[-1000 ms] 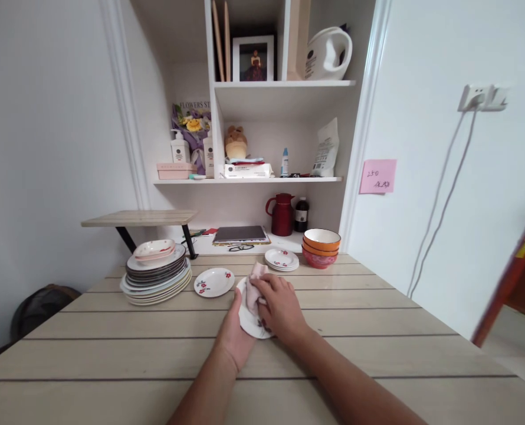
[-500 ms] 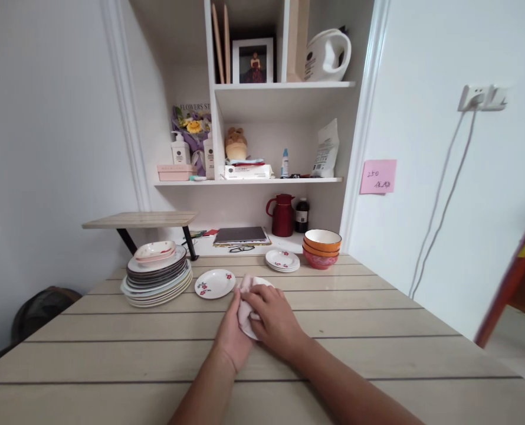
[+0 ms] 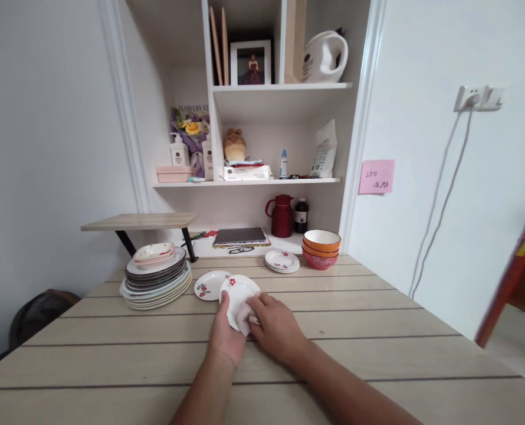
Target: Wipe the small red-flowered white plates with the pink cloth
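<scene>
A small white plate [image 3: 240, 289] with red flowers is tilted up in my left hand [image 3: 225, 334], the thumb on its left rim and the fingers hidden beneath. My right hand [image 3: 276, 326] is closed on a pale pink cloth [image 3: 245, 316], pressed against the plate's lower right part. Just behind lies another flowered plate [image 3: 207, 285], flat on the table and partly covered by the held one. Farther back sits a short stack of similar small plates [image 3: 282, 260].
At the left stands a tall stack of plates [image 3: 156, 289] topped by pink-rimmed dishes, beside a small raised shelf [image 3: 138, 221]. Stacked orange and red bowls [image 3: 321, 248] sit at the back right. A laptop [image 3: 239, 236], glasses [image 3: 241, 250] and a red jug [image 3: 282, 216] are behind.
The cloth and my right hand have slid from the plate's upper left to its lower right, uncovering the flowers. My left hand has shifted slightly left with the plate.
</scene>
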Tool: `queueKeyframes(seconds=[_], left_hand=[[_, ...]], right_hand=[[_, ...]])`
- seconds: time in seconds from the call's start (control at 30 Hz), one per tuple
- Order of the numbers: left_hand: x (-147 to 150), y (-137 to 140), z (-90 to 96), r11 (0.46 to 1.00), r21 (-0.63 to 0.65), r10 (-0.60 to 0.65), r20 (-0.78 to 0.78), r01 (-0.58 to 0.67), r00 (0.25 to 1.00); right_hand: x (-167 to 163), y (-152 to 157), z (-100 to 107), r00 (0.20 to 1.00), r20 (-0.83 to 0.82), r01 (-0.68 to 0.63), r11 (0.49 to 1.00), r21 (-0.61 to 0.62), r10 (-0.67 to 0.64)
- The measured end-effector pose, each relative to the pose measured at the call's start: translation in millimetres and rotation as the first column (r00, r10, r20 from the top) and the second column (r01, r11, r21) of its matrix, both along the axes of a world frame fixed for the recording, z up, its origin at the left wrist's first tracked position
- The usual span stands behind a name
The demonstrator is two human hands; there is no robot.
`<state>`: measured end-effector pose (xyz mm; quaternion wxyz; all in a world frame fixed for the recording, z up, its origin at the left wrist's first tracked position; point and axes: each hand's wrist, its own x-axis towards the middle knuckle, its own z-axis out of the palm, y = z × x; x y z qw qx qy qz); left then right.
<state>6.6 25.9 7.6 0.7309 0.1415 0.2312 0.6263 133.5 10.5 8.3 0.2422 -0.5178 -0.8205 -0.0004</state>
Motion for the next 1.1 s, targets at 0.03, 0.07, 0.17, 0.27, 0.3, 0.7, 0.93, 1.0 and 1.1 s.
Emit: queueKeyframes(seconds=[0.03, 0.07, 0.17, 0.27, 0.3, 0.7, 0.93, 1.0, 1.1], left_hand=[[-1, -1, 0.6, 1.000, -0.006, -0.020, -0.021, 0.020, 1.000], [-1, -2, 1.0, 0.998, -0.009, -0.055, -0.042, 0.054, 0.998], [3, -6, 0.6, 0.977, 0.010, -0.211, -0.070, 0.213, 0.975], [9, -9, -1.0, 0.932, 0.075, -0.353, -0.034, 0.354, 0.935], [10, -10, -1.6, 0.921, 0.093, -0.377, -0.019, 0.377, 0.926], [-1, 1, 0.6, 0.999, 0.026, -0.021, 0.040, 0.020, 0.999], [7, -9, -0.4, 0.948, 0.022, -0.315, -0.055, 0.317, 0.947], [10, -10, -1.0, 0.927, 0.046, -0.371, -0.036, 0.373, 0.928], [12, -9, -1.9, 0.928, 0.063, -0.366, -0.017, 0.367, 0.930]], right_hand=[[-2, -2, 0, 1.000, -0.009, -0.017, 1.000, 0.000, 0.017], [-3, -3, 0, 0.999, -0.018, -0.041, 0.999, 0.007, 0.041], [-4, -2, 0, 0.994, -0.053, -0.090, 0.993, 0.077, 0.095], [-1, 5, 0, 0.994, -0.091, -0.042, 0.988, 0.145, 0.056], [1, 7, 0, 0.995, -0.098, -0.013, 0.989, 0.150, 0.028], [1, 6, -5, 0.999, -0.031, -0.044, 0.999, 0.030, 0.045], [0, 4, -1, 0.986, -0.108, -0.111, 0.986, 0.128, 0.125], [3, 9, -1, 0.992, -0.113, -0.037, 0.990, 0.137, 0.052], [7, 15, -3, 0.995, -0.090, 0.053, 0.992, 0.111, -0.043]])
